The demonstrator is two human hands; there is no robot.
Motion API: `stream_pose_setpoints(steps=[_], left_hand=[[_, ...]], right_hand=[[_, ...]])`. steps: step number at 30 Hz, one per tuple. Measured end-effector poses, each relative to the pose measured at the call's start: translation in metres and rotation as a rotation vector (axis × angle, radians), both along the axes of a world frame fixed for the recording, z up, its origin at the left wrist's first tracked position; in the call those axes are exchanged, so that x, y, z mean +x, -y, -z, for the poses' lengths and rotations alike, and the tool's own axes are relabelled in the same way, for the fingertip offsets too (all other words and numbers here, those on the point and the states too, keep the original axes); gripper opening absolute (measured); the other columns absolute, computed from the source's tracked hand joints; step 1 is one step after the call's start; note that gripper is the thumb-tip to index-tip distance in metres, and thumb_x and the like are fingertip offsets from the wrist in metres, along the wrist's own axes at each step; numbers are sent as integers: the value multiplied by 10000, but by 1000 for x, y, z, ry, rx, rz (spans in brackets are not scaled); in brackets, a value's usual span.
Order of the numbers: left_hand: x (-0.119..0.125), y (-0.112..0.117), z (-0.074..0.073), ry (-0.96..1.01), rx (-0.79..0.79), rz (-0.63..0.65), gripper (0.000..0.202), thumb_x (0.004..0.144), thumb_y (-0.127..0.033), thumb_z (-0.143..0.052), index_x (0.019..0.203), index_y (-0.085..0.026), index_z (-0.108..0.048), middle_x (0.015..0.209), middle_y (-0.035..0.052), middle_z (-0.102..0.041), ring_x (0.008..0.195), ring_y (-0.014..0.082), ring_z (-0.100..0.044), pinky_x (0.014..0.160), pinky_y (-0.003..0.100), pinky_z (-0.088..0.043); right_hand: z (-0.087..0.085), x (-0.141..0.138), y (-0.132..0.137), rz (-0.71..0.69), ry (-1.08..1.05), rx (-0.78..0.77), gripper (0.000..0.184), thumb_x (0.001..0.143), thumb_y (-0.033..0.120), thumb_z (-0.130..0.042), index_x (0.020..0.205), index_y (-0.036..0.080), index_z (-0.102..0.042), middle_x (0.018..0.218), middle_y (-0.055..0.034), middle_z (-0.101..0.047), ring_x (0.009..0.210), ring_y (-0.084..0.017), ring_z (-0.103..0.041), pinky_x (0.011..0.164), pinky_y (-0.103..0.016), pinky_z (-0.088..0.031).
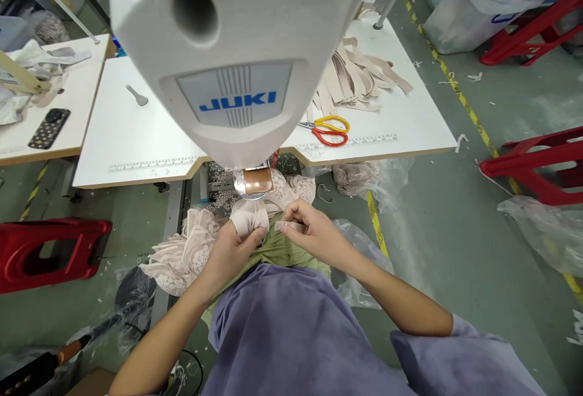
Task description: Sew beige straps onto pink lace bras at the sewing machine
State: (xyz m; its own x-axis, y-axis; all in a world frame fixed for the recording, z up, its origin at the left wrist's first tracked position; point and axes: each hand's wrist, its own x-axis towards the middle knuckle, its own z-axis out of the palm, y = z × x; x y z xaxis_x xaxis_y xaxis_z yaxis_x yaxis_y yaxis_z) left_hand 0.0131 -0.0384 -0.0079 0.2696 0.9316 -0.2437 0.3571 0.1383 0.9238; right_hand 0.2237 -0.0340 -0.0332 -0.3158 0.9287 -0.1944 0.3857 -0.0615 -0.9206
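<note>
My left hand (234,250) is closed on a beige piece of fabric (249,217), thumb on top, just below the sewing machine's metal work plate (255,184). To its right, my right hand (310,229) pinches a short beige strip (283,226) between thumb and fingers. The white sewing machine head (232,31), marked JUKI, hangs above both hands and hides part of the work area. Beige lace garment pieces (186,253) are heaped beside my left forearm, and more lace (296,188) lies behind the hands. Green cloth (291,250) covers my lap.
Scissors with yellow and red handles (331,130) lie on the white table (410,132), near a pile of beige strips (355,77). A phone (50,129) rests on the left table. Red stools (50,256) stand on the floor at both sides.
</note>
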Motion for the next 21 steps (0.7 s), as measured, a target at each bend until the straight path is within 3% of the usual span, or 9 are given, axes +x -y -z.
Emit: stream_pose_setpoints(steps=[10,17,21], left_hand=[[10,9,-2,-40,52,25,209,940,-314,-573,913,-160,-713,864,49,-703,810,191,-614,744,276,-459],[8,1,3,60,-98,-28,242,903,-362,-637,839,-136,-694,761,38,-675,704,158,-580,652,253,-452],[5,-3,4,82,-137,-32,264,869,-381,-687,774,-135,-698,712,35,-677,661,147,-579,631,248,-454]], right_hand=[[-9,-4,-3,-122,102,131,115,862,202,-571,874,233,-461,689,62,-509,601,-117,-438,588,-248,-293],[2,-1,-16,-144,-45,-43,122,857,311,-638,942,223,-641,799,24,-679,754,-151,-611,667,-251,-410],[8,1,-23,-227,-125,-101,161,854,335,-626,836,202,-714,731,21,-633,684,-134,-556,596,-238,-383]])
